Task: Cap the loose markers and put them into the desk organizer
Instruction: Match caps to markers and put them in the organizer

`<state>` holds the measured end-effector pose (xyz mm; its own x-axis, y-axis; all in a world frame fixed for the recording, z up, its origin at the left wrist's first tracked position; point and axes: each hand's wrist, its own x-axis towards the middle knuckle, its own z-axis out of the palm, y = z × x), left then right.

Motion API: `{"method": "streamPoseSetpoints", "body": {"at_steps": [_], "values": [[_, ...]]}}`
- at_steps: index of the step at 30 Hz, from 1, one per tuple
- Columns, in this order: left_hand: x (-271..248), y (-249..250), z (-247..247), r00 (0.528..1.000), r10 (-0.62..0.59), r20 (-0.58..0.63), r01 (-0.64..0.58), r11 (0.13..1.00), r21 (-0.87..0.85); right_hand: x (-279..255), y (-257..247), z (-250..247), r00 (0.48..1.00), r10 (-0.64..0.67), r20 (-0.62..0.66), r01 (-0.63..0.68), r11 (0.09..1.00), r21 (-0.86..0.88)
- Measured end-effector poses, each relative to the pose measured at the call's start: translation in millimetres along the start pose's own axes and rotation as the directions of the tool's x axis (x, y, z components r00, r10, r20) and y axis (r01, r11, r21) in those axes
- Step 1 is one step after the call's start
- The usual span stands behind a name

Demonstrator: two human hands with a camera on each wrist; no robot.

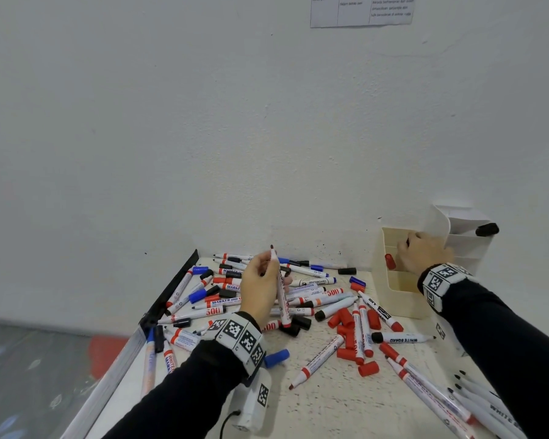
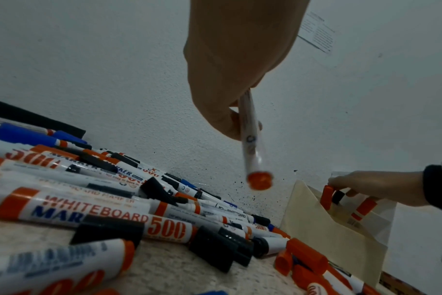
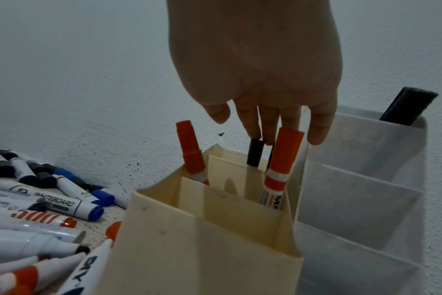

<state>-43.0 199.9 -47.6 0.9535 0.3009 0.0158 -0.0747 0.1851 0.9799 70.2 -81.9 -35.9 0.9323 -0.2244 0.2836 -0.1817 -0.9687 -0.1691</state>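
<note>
Head view
- Hidden: right hand [image 1: 425, 253] covers part of the cream organizer [image 1: 396, 289]; its fingertips are out of sight inside. Wall paper [image 1: 362, 11] is cut off at the top, its text unreadable.
- Writing: "WHITEBOARD", "MARKER" and "500" on the loose markers [image 1: 314, 299] piled on the table [image 1: 346, 407].
- Left hand [image 1: 260, 289]: fingers curled round a red marker [image 1: 281, 299] — uncapped tip up, held above the pile.

Left wrist view
- Hidden: the held marker's tip is behind the hand; its red end [image 2: 259, 180] is blurred.
- Writing: "WHITEBOARD MAR…" and "500" on the nearest barrels.

Right wrist view
- Hidden: white organizer [image 3: 366, 179] is cut off at the right; a black item [image 3: 408, 108] stands in its back slot.
- Writing: "WHITEBOARD", "500", "DIY" on table markers.
- Right hand: fingers straight, pointing down, grasping nothing — tips at a black-capped marker [image 3: 255, 152] and a red-capped marker [image 3: 281, 163] standing in the cream organizer's rear slot. Another red-capped marker [image 3: 191, 151] stands in the slot to the left.
</note>
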Motion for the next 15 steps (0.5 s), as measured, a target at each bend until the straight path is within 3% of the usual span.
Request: {"method": "streamPoseSetpoints", "body": {"at_steps": [4, 8, 10, 12, 15], "values": [[-1, -5, -4, 0.999, -0.024, 0.021, 0.022, 0.996, 0.09, -6, -5, -6, 1.0, -0.003, -0.005, 0.003, 0.999, 0.046], [-4, -14, -6, 0.988, -0.125, 0.092, 0.102, 0.971, 0.218, -19, -17, -14, 0.968, -0.121, -0.222, 0.146, 0.984, 0.099], [-7, -19, -5, 0.976, -0.182, 0.122, 0.142, 0.948, 0.285, -28, -26, -19, 0.947, -0.191, -0.257, 0.232, 0.963, 0.139], [-9, -25, -4, 0.959, -0.244, 0.142, 0.181, 0.918, 0.352, -39, -37, -24, 0.956, -0.236, -0.175, 0.273, 0.935, 0.227], [-16, -30, -3, 0.934, -0.317, 0.162, 0.223, 0.876, 0.428, -58, -51, -27, 0.933, -0.32, 0.162, 0.278, 0.931, 0.235]]}}
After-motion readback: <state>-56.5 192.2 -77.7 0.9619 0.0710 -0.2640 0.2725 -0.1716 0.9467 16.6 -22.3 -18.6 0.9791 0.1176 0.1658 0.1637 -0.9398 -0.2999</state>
